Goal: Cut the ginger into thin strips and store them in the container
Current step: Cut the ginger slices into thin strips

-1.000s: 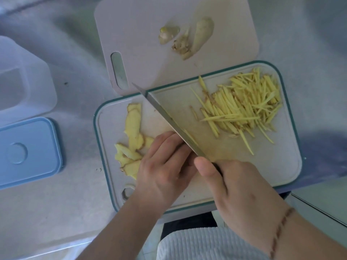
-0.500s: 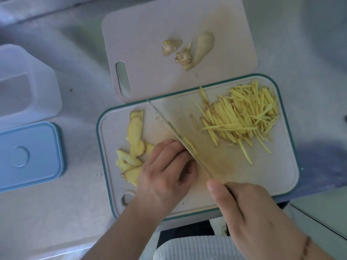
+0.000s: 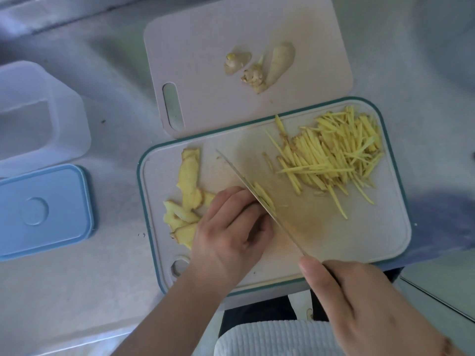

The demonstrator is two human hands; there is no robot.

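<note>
Teal-rimmed pale plastic cutting board [image 3: 359, 240] beneath both hands, with a clear rectangular plastic container [image 3: 38, 119] and its flat blue lid [image 3: 43, 211] well to the left of the left hand. Left hand [image 3: 231, 227], fingers curled, holds down ginger against the blade; uncut yellow ginger slices [image 3: 189, 186] lie just beyond its knuckles. Right hand [image 3: 359, 304] grips the handle of the thin steel knife [image 3: 257, 199]; a heap of thin yellow ginger strips [image 3: 334, 155] lies beyond it.

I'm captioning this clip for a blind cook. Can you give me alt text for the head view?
A right hand slices ginger with a knife on a teal-rimmed cutting board while the left hand steadies it. Cut strips lie right, uncut slices left; an open container and blue lid wait leftward.
</note>
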